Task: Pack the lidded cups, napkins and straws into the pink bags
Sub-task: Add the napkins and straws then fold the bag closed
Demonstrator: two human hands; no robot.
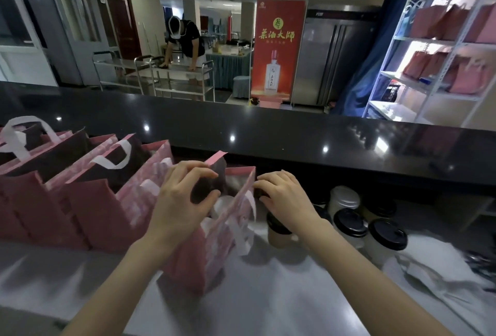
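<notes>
**Containers, centre to left of frame**
- Open pink bag (188, 268): stands upright on the steel counter (268, 300) at centre frame, mouth spread and white handles hanging down its right side. Pale rounded shapes sit inside; too blurred to tell what they are.
- Row of pink bags (80, 214): upright at left of frame, side by side and touching, the nearest against the open bag. Interiors are dark and contents not visible.

**Loose stock, right of frame**
- Lidded cups (349, 224): a cluster on the counter just right of the open bag, pale bodies mostly with black lids, one with a white lid at the back. The nearest cup (276, 231) stands just beside the bag, partly under the right wrist.
- White crumpled paper (429, 271): lower right; whether it is napkins cannot be told.

**Hands**
- Left hand (185, 196): fingers (200, 172) curled over the bag's left rim with the thumb beneath, gripping the edge.
- Right hand (284, 196): fingers (268, 178) tightly curled, tips pinching the bag's right rim.

**Surroundings**
- Black ledge (268, 131): runs across behind the counter.
- White shelf (418, 86): upper right, holding more pink bags.
- Red banner (276, 48): upper centre.
- A person (189, 40) bends over a steel trolley at upper left.
</notes>
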